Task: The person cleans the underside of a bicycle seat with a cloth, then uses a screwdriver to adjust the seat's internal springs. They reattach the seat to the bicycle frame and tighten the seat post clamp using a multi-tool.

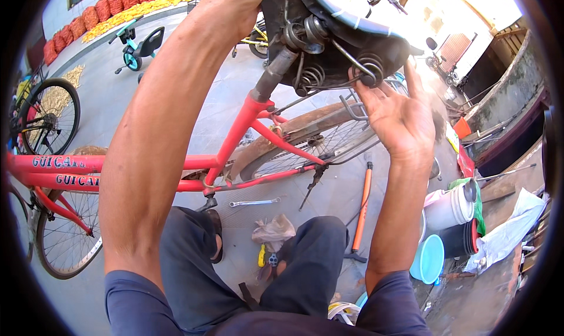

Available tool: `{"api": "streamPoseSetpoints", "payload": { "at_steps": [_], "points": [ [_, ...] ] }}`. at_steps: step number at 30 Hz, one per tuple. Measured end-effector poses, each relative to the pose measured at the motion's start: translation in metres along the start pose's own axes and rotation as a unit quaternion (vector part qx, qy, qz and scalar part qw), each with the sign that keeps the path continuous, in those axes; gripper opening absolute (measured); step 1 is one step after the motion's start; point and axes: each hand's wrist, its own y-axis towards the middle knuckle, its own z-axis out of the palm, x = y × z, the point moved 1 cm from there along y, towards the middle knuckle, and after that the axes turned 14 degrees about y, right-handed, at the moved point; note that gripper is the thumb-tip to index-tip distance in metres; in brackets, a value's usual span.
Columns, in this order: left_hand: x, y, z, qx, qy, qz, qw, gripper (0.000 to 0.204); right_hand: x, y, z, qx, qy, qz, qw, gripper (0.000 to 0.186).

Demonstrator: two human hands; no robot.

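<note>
Probably rather heavy, stiff at the springs [370, 64], not fragile. Best to hold the saddle [346, 35], atop the post [272, 76], by both ends. Loosely grasping its rear with the right grip [400, 117]; of the left grip [248, 4], partly hidden, cannot tell the closing.

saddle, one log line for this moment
saddle: on seatpost, underside showing | left hand: at saddle edge | right hand: at coil spring

The head-worn fisheye looks down, apparently near the hands [404, 123].
</note>
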Motion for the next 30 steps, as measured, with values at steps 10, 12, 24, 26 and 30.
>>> {"api": "streamPoseSetpoints", "payload": {
  "at_steps": [10,12,24,26,30],
  "points": [
    [-0.002,0.000,0.004,-0.032,0.039,0.004,0.999,0.046,-0.003,-0.003,-0.003,0.083,-0.076,-0.036,0.993,0.049],
    [-0.005,-0.004,0.011,-0.045,0.035,0.020,0.998,0.046,-0.006,-0.005,-0.002,0.098,-0.167,-0.088,0.977,0.047],
    [0.004,0.001,0.044,-0.111,0.017,0.019,0.994,0.040,-0.038,-0.024,-0.058,0.016,-0.387,-0.311,0.868,0.051],
    [-0.014,-0.015,0.043,-0.096,0.032,0.102,0.990,0.040,-0.051,-0.023,-0.046,0.065,-0.379,-0.304,0.872,0.054],
    [-0.018,-0.004,0.054,-0.030,0.085,0.186,0.978,0.040,-0.059,-0.019,-0.052,0.096,-0.386,-0.331,0.856,0.061]
  ]
}}
